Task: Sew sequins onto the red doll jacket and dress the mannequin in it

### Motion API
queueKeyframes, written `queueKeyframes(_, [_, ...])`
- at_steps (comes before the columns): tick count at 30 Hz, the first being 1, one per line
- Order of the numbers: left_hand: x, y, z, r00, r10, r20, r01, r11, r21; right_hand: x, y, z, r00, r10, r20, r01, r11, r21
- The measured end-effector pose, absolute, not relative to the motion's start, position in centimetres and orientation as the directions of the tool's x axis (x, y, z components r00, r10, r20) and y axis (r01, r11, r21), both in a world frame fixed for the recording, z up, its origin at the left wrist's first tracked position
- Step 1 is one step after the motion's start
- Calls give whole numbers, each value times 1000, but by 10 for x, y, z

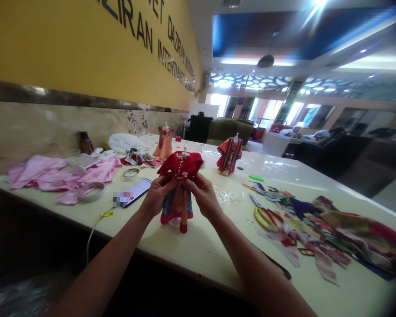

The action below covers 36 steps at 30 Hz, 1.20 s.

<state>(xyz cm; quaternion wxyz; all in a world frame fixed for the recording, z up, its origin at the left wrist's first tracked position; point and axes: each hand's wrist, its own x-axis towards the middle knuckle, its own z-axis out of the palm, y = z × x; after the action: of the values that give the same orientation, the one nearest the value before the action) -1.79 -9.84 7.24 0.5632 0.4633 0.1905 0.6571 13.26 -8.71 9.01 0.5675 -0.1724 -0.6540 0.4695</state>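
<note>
Left hand (157,194) and right hand (203,195) pinch the red bodice of a miniature dress (179,203), held upright; fabric scraps (317,231) lie at 3 o'clock on the surface (218,251).

- Yellow wall (69,48), 11 o'clock: dark raised letters (145,31) in two slanted lines, partly legible: "DAZIRAN" above, "ZIRAN INTERTAINM…" below
- Dark pillar panel (287,102), 1 o'clock: lettering too small to read

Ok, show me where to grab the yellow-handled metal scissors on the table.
Take the yellow plastic loop handle from above, on the near side: it lies flat, with the metal blades pointing away, beside the colourful fabric scraps.
</note>
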Motion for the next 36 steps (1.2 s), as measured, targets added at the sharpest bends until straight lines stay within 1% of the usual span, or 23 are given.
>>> queueKeyframes(5, [-13,-98,73,-15,900,436,-602,-356,714,133,-87,90,-292,760,581,-292,508,-811])
queueKeyframes(12, [-7,-98,76,-37,884,466,-643,-378,666,133,-88,90,-270,766,583,-274,520,-809])
queueKeyframes(17, [-3,-101,70,-23,898,439,-630,-354,691,134,-89,88,-257,772,581,-294,510,-808])
queueKeyframes(23, [-4,-105,65,-8,920,391,-592,-319,740,134,-88,87,-265,783,562,-276,497,-823])
queueKeyframes(30, [-5,-105,64,-4,914,406,-573,-335,748,135,-91,88,-283,764,580,-351,480,-804])
queueKeyframes(36, [-7,-104,64,-11,914,405,-563,-341,753,135,-91,89,-281,767,577,-362,472,-804])
